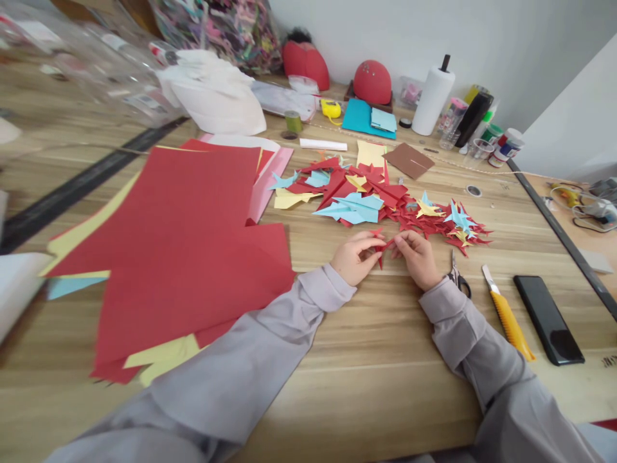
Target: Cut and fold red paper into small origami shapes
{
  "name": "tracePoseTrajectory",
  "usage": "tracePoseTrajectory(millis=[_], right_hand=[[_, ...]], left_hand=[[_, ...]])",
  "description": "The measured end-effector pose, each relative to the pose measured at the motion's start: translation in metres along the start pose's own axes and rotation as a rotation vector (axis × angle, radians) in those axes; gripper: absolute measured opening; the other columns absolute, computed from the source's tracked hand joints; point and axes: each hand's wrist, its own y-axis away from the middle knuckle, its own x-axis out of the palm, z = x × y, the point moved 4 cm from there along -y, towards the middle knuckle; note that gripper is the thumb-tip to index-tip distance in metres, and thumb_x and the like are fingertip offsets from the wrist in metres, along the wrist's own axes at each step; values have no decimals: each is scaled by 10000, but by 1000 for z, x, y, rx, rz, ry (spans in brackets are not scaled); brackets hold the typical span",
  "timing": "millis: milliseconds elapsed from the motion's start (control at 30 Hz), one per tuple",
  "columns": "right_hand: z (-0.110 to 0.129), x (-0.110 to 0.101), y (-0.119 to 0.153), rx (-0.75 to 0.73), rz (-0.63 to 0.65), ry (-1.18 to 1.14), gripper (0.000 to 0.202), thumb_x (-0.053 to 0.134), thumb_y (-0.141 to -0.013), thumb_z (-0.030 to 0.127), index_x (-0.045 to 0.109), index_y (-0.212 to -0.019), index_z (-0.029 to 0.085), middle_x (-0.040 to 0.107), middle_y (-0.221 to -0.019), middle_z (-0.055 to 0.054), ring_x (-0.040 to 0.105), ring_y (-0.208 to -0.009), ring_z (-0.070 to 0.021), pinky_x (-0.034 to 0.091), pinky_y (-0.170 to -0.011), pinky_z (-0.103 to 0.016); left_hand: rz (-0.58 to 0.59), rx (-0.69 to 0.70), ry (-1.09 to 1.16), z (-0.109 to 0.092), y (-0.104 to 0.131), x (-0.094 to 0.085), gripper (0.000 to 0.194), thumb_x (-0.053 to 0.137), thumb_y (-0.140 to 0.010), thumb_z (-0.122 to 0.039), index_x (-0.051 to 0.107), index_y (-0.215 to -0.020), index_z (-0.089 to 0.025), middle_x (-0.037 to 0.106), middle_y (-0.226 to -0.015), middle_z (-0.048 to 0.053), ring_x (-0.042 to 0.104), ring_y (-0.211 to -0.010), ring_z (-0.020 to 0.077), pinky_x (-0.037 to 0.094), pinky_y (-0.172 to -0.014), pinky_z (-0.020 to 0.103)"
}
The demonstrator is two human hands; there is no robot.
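Between my two hands is a small folded red paper piece (380,251), with thin points like an origami crane. My left hand (355,257) pinches its body from the left. My right hand (415,256) has thumb and finger closed on a pointed end at its right. Just beyond lies a heap of folded papers: red, light blue and yellow, among them a blue folded piece (354,208) like a paper plane and a blue crane-like piece (461,218). Scissors (457,276) lie beside my right wrist, partly behind the sleeve.
Large red paper sheets (193,257) cover the table's left. At right lie a yellow utility knife (506,315) and a black phone (549,319). Along the back stand a white roll (434,99), bottles, a yellow tape measure (330,109) and a red dome (372,81).
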Motion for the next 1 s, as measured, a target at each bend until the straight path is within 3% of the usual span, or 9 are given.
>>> tracePoseTrajectory(millis=[200,400,533,733,1000], right_hand=[[0,-1,0,16,-52,-24,373,578,-786,573,549,-750,203,613,-688,0,538,-569,-117,450,-567,-262],[5,9,5,0,107,38,330,655,-742,519,562,-772,203,596,-663,8,517,-567,-117,431,-546,-258],[4,10,4,-8,116,82,285,691,-708,465,578,-763,209,592,-659,11,489,-539,-110,409,-516,-255],[0,0,-1,30,-39,-90,287,706,-683,444,574,-789,213,599,-680,18,569,-620,-134,479,-620,-285],[-6,-10,-3,105,-217,-332,291,754,-653,348,586,-842,202,605,-679,38,543,-553,-93,452,-561,-239]], left_hand=[[-32,-5,-1,1,-1,-2,198,588,-774,-207,697,-935,-172,659,-1049,112,638,-950,205,575,-662,292],[-102,-47,27,5,-2,-5,184,607,-781,-233,696,-932,-177,653,-1063,117,608,-1042,225,583,-747,326],[-81,-84,122,6,-2,-4,261,648,-754,-281,690,-982,-162,629,-1108,135,601,-1062,244,593,-748,339],[-33,-109,232,3,-2,-1,350,640,-760,-336,667,-1058,-155,590,-1157,141,636,-947,214,596,-716,333],[93,-52,156,-8,0,1,310,618,-769,-284,686,-1031,-133,651,-1027,132,645,-870,197,563,-638,265]])
